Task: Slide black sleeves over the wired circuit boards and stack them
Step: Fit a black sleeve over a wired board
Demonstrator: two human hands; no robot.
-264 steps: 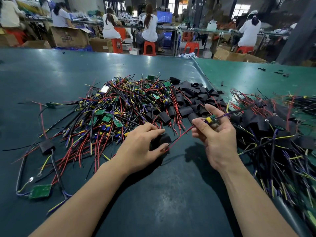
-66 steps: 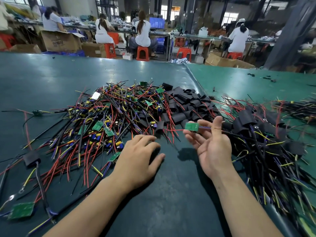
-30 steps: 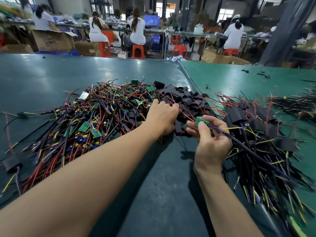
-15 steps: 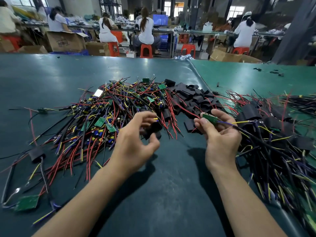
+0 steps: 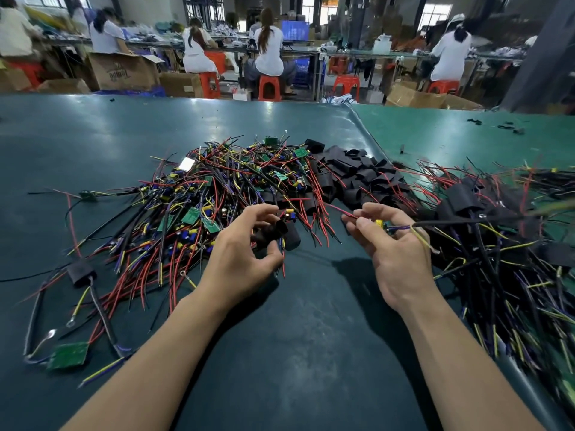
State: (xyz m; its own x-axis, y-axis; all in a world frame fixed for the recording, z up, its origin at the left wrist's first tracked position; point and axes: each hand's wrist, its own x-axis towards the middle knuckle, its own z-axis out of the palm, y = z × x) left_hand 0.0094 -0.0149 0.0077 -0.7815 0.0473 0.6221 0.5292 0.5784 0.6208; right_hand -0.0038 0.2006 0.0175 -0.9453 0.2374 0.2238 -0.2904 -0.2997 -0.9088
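Observation:
My left hand (image 5: 241,256) pinches a black sleeve (image 5: 270,233) between thumb and fingers, just in front of the pile of bare wired boards (image 5: 211,197). My right hand (image 5: 395,250) grips a wired circuit board (image 5: 382,224) by its edge; its red wire points left toward the sleeve and its black, yellow and purple wires trail right. The two hands are a short gap apart. Loose black sleeves (image 5: 357,174) lie heaped behind the hands. Sleeved boards (image 5: 485,231) are piled at the right.
A green board (image 5: 69,354) with wires and one sleeved board (image 5: 81,273) lie apart at the near left. A seam (image 5: 367,126) joins the dark mat to a lighter green mat at the right. People sit at benches beyond the table's far edge.
My left hand reached to the sleeve heap, came back with a black sleeve and now holds it closer to the right hand. The right hand has turned the board so its red wire points left.

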